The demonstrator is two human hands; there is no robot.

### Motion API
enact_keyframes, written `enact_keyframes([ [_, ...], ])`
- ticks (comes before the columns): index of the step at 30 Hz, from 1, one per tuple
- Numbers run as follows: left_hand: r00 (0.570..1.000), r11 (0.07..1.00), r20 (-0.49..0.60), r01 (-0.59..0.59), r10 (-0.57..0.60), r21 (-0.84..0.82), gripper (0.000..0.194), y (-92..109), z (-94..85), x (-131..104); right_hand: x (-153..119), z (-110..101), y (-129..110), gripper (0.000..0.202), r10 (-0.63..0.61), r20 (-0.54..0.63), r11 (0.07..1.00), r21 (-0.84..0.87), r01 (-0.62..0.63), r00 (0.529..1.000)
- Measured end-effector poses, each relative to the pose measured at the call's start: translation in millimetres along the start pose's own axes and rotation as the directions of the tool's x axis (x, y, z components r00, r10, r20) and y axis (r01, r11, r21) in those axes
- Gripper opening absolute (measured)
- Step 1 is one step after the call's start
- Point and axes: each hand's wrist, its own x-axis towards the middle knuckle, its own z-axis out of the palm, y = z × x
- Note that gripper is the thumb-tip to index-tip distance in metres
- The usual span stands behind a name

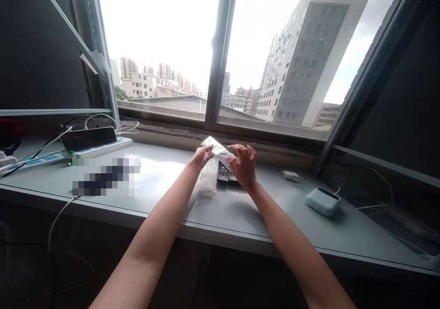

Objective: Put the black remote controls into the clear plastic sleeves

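Note:
Between my two hands, above the desk, is a white plastic-wrapped packet (220, 150); what is inside it cannot be made out. My left hand (202, 156) pinches its left end. At the right end, my right hand (244, 164) has its thumb side against the packet, with the other fingers raised and curled apart. Below lie black remote controls (223, 174), partly hidden by the packet and my right hand. Beside them on the left rests a clear crumpled plastic bag (208, 180).
A white power strip (103, 147) with cables and a dark phone-like slab (90, 139) stand at the left back. A blurred-out dark item (106, 177) lies in front of them. On the right are a pale rounded case (323, 201) and a white charger (290, 175). The window (213, 61) rises behind the desk.

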Motion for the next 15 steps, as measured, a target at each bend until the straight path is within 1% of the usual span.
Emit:
enact_keyframes([
  [2, 1.0, 1.0, 0.022, 0.006, -0.007, 0.015, 0.023, -0.3, 0.5, 0.1, 0.1, -0.3, 0.6, 0.027, 0.005, -0.063, 0.999, -0.032, -0.007, 0.998],
  [4, 1.0, 1.0, 0.025, -0.011, 0.01, 0.022, 0.029, -1.1, 1.9, 0.1, 0.1, -0.8, 1.0, 0.025, 0.008, -0.13, 0.997, -0.072, -0.017, 0.992],
  [7, 0.997, 0.999, 0.065, -0.034, 0.034, 0.002, 0.035, -3.7, 4.8, 0.1, -0.1, -2.4, 1.5, 0.02, 0.0, -0.191, 0.996, -0.086, -0.016, 0.982],
  [10, 0.992, 0.998, 0.11, -0.056, 0.057, -0.014, 0.037, -7.2, 6.9, 0.3, -0.1, -5.0, 2.1, 0.022, 0.0, -0.172, 0.999, -0.049, -0.008, 0.985],
  [12, 0.988, 0.999, 0.145, -0.048, 0.049, -0.005, 0.031, -8.8, 7.0, 1.1, 0.3, -6.6, 3.0, 0.027, 0.017, -0.134, 1.0, -0.018, -0.02, 0.991],
  [15, 0.983, 0.999, 0.183, -0.029, 0.021, 0.04, 0.022, -8.8, 4.7, 3.3, 1.5, -8.6, 5.7, 0.026, 0.045, -0.106, 0.999, 0.001, -0.045, 0.993],
])
